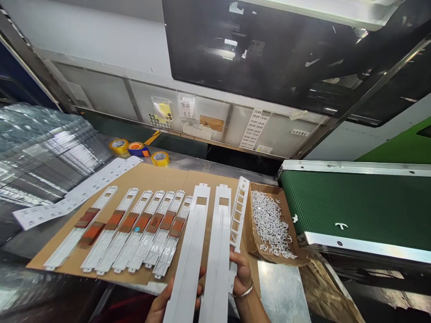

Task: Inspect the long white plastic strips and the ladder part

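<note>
My left hand (161,301) grips the near end of a long white plastic strip (191,251), thumb curled over its edge. My right hand (240,273) holds a second long white strip (218,251) and a narrower white ladder-shaped piece (239,211) tilted on edge beside it. A metal bangle sits on my right wrist. Both strips stretch away from me over a cardboard sheet (158,177). Several white strips with brown tape patches (134,229) lie side by side on the cardboard to the left.
A shallow cardboard box (256,244) of small white plastic bits stands right of my hands. A green conveyor belt (357,206) runs at right. Three tape rolls (138,149) sit at the back, a sheet of white labels (77,193) lies left, and stacked clear trays (43,148) fill the far left.
</note>
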Available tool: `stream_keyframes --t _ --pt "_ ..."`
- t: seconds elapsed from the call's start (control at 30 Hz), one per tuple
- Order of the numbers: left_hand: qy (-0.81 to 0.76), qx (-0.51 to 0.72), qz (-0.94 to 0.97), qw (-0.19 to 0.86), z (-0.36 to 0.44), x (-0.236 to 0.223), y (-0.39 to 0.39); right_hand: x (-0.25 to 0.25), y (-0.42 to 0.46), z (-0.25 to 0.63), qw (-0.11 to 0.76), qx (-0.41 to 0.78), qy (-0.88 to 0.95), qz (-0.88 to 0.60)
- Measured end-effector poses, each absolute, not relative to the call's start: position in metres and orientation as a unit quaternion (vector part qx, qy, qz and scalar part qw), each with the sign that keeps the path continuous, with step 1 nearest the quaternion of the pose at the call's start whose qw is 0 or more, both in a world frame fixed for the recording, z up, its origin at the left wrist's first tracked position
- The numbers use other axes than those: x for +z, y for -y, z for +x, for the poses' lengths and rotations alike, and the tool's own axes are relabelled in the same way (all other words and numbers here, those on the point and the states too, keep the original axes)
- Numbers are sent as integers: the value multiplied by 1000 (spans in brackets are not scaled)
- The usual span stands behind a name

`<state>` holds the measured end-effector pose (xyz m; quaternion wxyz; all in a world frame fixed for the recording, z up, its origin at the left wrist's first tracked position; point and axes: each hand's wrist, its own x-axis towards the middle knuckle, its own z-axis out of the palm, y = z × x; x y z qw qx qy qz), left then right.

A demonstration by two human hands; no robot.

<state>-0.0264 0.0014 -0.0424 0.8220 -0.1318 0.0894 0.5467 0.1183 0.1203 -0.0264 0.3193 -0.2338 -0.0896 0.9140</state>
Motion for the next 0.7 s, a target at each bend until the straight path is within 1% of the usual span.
stream_keyframes --t 0.17,0.4,0.7 --pt "-99 550 -129 819 -26 -44 -1 -30 -120 120 313 918 69 -233" --pt "-71 530 -110 838 -29 -42 -2 -25 -121 119 306 923 69 -221" --pt "-73 538 -137 828 -26 -39 1 -20 -121 120 322 916 88 -221"
